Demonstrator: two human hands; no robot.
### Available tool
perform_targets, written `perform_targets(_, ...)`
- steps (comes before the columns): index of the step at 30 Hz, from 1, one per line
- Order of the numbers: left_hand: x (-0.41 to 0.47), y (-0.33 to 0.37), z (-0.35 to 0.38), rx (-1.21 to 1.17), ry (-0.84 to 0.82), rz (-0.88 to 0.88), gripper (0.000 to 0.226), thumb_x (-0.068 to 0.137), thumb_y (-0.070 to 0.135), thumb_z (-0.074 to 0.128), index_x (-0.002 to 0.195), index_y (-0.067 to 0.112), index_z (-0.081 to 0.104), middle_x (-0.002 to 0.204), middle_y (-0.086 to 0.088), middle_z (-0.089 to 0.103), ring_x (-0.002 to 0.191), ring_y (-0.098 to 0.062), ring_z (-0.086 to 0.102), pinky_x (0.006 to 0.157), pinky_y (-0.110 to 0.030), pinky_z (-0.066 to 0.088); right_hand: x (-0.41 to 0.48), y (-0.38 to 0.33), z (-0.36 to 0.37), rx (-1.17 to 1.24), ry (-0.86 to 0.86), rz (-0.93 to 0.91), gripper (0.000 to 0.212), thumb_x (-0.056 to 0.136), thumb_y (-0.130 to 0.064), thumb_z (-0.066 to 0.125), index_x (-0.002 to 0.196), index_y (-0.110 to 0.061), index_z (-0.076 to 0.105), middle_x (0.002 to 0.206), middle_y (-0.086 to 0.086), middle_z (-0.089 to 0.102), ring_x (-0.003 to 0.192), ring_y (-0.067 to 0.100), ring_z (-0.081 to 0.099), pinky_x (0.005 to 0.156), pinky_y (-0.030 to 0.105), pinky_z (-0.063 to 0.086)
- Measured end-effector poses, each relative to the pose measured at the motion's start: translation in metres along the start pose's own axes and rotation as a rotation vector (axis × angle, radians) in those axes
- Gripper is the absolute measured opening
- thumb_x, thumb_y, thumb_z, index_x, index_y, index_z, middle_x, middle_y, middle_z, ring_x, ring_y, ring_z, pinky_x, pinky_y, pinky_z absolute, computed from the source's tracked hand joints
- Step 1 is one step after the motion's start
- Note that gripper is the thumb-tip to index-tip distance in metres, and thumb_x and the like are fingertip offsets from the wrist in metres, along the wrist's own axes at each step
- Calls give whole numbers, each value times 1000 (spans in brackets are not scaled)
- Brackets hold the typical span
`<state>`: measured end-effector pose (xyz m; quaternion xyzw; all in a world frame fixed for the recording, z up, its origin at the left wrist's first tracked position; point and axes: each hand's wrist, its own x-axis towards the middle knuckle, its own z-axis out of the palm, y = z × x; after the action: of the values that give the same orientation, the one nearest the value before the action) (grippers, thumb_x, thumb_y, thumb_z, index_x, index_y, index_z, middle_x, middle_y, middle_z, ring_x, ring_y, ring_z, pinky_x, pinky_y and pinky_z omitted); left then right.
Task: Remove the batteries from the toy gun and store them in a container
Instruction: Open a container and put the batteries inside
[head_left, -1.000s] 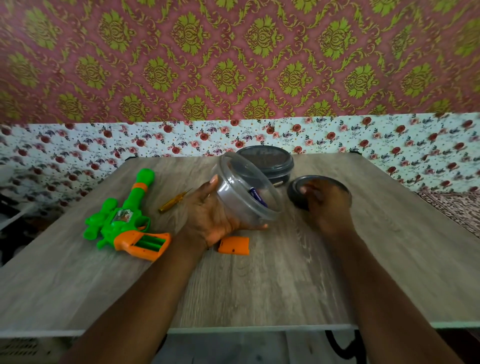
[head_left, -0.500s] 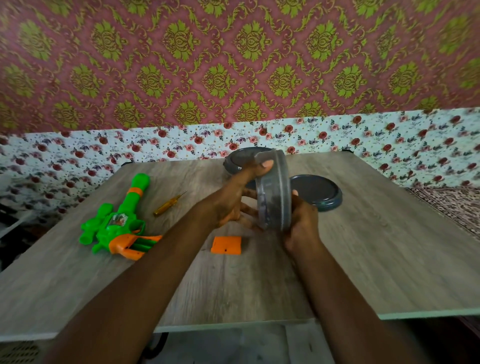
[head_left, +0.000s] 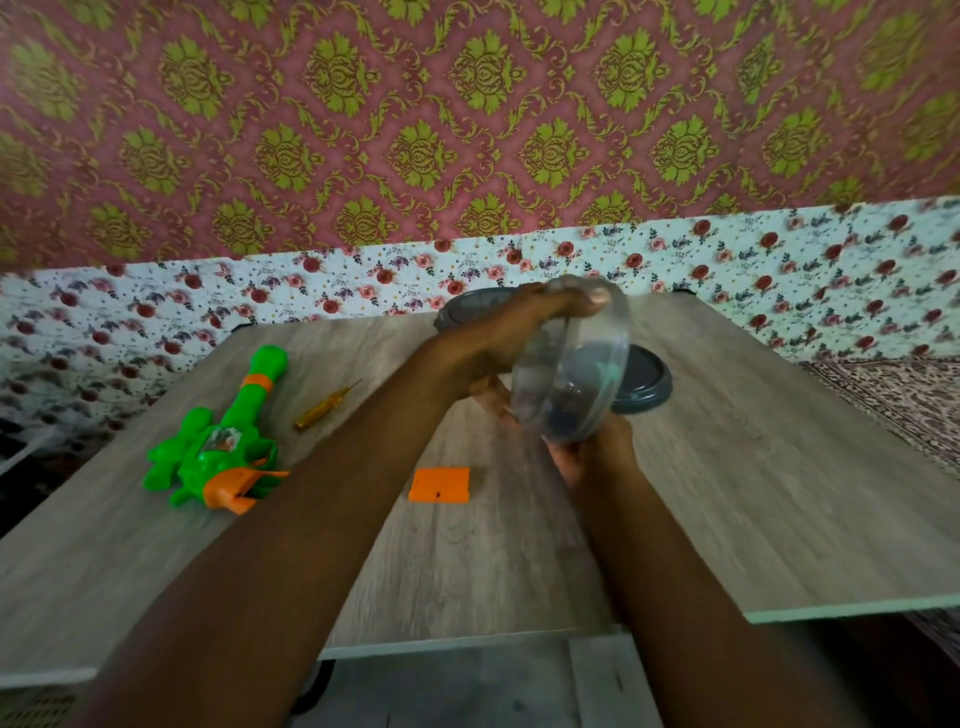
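I hold a clear round plastic container (head_left: 571, 374) on its side above the middle of the table. My left hand (head_left: 498, 338) grips it from the left, thumb over its top edge. My right hand (head_left: 597, 457) holds it from underneath. Dark blurred shapes show through its wall; I cannot tell whether they are batteries. Its dark lid (head_left: 641, 387) lies on the table just behind. The green and orange toy gun (head_left: 223, 447) lies at the left, with its orange battery cover (head_left: 440, 484) loose near the middle.
A small yellow screwdriver (head_left: 327, 405) lies between the gun and my left arm. A second dark-lidded container (head_left: 467, 306) stands at the back edge. The wooden table (head_left: 753, 493) meets a floral wall behind.
My right hand left the lid on the table and came under the container. Both hands lifted the container and tipped it onto its side.
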<state>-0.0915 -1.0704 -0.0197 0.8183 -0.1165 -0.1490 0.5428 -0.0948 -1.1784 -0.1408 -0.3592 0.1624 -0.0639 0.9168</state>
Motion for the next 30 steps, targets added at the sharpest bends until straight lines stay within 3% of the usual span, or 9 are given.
perform_targets(2, 2, -17, -14, -182, -3, -97, 72, 83, 59, 72, 143, 24, 54, 136, -16, 60, 114, -47, 65, 85, -72, 57, -5, -1, 1, -70, 81, -39, 22, 92, 11, 55, 113, 14, 64, 113, 34, 68, 108, 48, 68, 98, 59, 55)
perform_targets(5, 0, -49, -36, -552, -106, -101, 66, 74, 42, 74, 135, 19, 66, 131, -17, 63, 117, -50, 63, 94, -87, 40, 0, 3, 3, -211, 148, -131, 19, 87, 11, 67, 78, -5, 71, 84, 17, 74, 87, 33, 72, 94, 55, 59)
perform_targets(7, -2, -66, -43, -736, -121, -37, 43, 81, 40, 61, 116, 18, 77, 115, -11, 68, 107, -39, 65, 100, -82, 39, 2, 6, 5, -353, 207, -218, 14, 83, -1, 79, 77, -13, 75, 81, 9, 76, 83, 24, 73, 91, 49, 61)
perform_targets(9, -2, -77, -48, -812, -59, -46, 44, 91, 50, 55, 109, 18, 78, 116, -12, 68, 106, -37, 66, 104, -72, 43, 5, 7, 5, -492, 270, -297, 9, 82, -10, 83, 86, -16, 78, 85, 4, 76, 84, 18, 73, 91, 42, 61)
perform_targets(11, -2, -81, -50, -778, -23, -83, 54, 87, 59, 62, 116, 16, 77, 120, -15, 72, 111, -40, 67, 103, -76, 42, 5, 8, 6, -565, 278, -329, 12, 85, -12, 82, 96, -16, 78, 90, 2, 77, 85, 16, 72, 91, 40, 61)
perform_targets(17, 0, -72, -48, -620, 149, -210, 32, 89, 28, 64, 116, 13, 70, 115, -15, 72, 111, -38, 69, 99, -72, 50, 5, 4, 4, -665, 349, -389, 10, 89, -16, 76, 79, -19, 76, 77, 3, 74, 76, 17, 69, 84, 39, 61)
perform_targets(20, 0, -74, -49, -643, 253, -256, 21, 91, 25, 56, 105, 13, 65, 110, -17, 68, 108, -38, 66, 99, -62, 54, 5, -1, 1, -565, 411, -372, 17, 88, -13, 77, 74, -22, 72, 74, 0, 71, 78, 18, 71, 82, 39, 62)
perform_targets(26, 0, -93, -43, -676, 334, -280, 16, 102, 31, 55, 97, 16, 60, 108, -18, 71, 99, -36, 71, 72, -52, 60, 1, -7, 4, -216, 418, -234, 12, 91, -2, 73, 86, -12, 71, 88, 11, 76, 71, 16, 75, 72, 34, 65)
perform_targets(30, 10, -109, -40, -535, 480, -261, 44, 107, 49, 47, 119, 9, 61, 115, -21, 67, 101, -37, 71, 62, -49, 63, -2, -13, 2, -90, 361, -252, 13, 92, 1, 72, 104, -3, 72, 82, 12, 74, 57, 12, 68, 55, 23, 58)
